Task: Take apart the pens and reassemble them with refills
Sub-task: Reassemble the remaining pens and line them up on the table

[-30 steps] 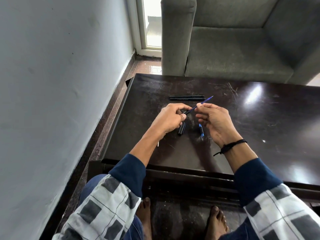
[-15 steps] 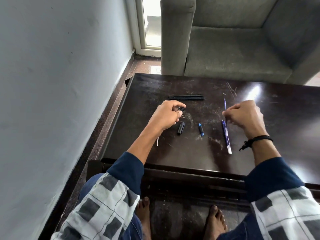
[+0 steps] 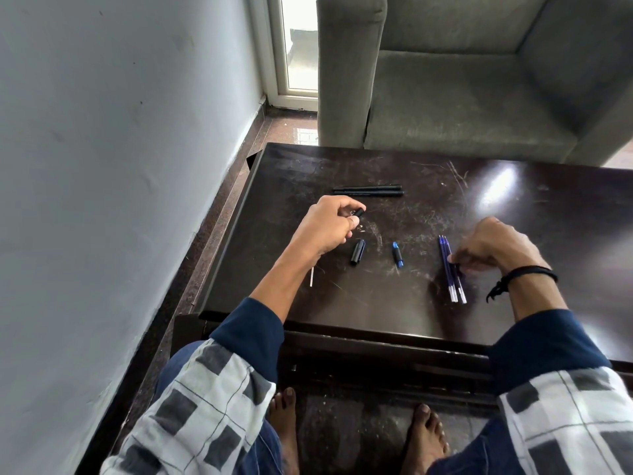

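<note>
The right hand is pinching the blue refills, which are lying on the counter, long axis pointing away from the person; the left hand, well apart, is gripping a black pen piece.

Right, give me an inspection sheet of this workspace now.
Surface: dark table, scratched, with glare.
Job's things: two black pens at the far side; black cap, blue piece and blue refills lying loose.
Clutter: thin pale stick near the left wrist.
Grips: left grip holds a black pen part; right grip pinches the refills.
Cables: nothing seen.
Surroundings: grey sofa beyond, wall on the left.
</note>
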The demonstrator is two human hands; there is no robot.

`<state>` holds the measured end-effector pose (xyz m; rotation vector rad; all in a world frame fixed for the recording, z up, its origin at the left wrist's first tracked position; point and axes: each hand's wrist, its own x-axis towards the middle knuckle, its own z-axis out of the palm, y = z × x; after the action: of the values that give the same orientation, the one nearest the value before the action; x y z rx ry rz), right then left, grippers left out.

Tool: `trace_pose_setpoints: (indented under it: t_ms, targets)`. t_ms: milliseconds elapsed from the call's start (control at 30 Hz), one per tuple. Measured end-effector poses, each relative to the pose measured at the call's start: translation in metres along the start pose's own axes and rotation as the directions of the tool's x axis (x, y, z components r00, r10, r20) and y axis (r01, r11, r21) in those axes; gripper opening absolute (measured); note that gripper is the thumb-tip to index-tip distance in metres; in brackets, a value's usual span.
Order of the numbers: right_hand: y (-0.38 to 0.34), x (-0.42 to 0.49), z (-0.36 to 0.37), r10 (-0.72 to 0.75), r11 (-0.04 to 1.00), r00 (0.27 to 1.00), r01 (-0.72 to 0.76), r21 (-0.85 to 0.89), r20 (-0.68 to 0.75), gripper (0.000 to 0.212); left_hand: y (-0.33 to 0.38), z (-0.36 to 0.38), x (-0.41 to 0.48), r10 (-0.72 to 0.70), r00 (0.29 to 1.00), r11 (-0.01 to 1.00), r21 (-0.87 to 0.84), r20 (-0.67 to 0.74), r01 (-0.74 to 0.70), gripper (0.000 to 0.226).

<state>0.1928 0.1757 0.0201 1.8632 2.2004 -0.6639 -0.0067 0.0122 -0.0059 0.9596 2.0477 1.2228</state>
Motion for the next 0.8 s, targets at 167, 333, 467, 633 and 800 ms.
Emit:
trace_pose_setpoints:
  t_ms: [167, 333, 467, 633, 800]
  targets:
    - [0.003, 0.000, 0.000, -0.026, 1.000, 0.997, 0.025, -0.015, -0.066, 0.015, -0.001, -0.009, 0.004, -0.027, 0.999, 0.999, -0.041, -0.025, 0.026, 0.028]
    - [-0.009, 0.003, 0.012, -0.250, 0.964, 0.945, 0.264, 0.040, -0.212, 0.007, -0.002, -0.019, 0.007, -0.040, 0.998, 0.998, -0.048, -0.043, 0.038, 0.028]
    - [-0.036, -0.010, 0.036, -0.521, 0.839, 0.818, 0.544, 0.031, -0.244, 0.008, -0.003, -0.031, 0.007, -0.073, 0.995, 0.996, -0.064, -0.075, 0.068, 0.029]
    - [-0.072, -0.049, 0.086, -0.856, 0.508, 0.493, 0.858, -0.076, -0.154, 0.015, -0.004, -0.045, 0.008, -0.123, 0.987, 0.990, -0.082, -0.106, 0.115, 0.027]
    - [-0.085, -0.061, 0.127, -0.958, 0.285, 0.273, 0.928, -0.240, -0.084, 0.027, -0.006, -0.053, 0.006, -0.178, 0.979, 0.984, -0.017, -0.099, 0.177, 0.027]
